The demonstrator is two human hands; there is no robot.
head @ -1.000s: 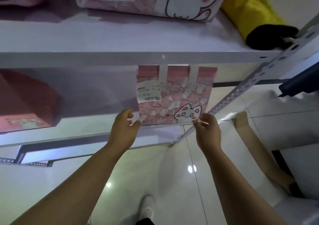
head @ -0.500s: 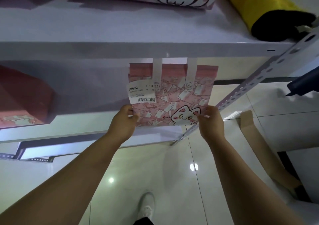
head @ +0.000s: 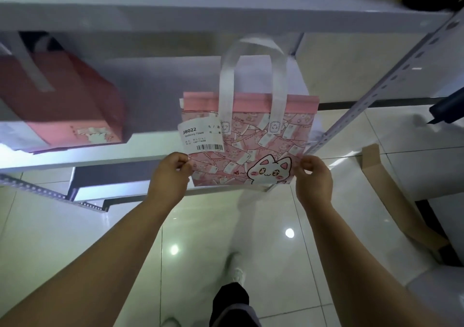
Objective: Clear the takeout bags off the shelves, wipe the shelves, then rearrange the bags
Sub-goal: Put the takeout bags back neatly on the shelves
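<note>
The pink bag (head: 253,148) stood upright at the frame's centre. The left hand (head: 170,176) pinched its lower left edge, and the right hand (head: 313,176) pinched its lower right edge.

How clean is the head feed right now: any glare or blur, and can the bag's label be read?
Head view: label on the pink bag sharp, J8022 legible; red bag at left motion-smeared; two glare spots on the floor; shoe ghosted.

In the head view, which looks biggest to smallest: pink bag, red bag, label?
The pink bag and red bag: about alike; the red one is blurred and cut by the frame edge, so unranked.
Then the label: clearly smallest.
</note>
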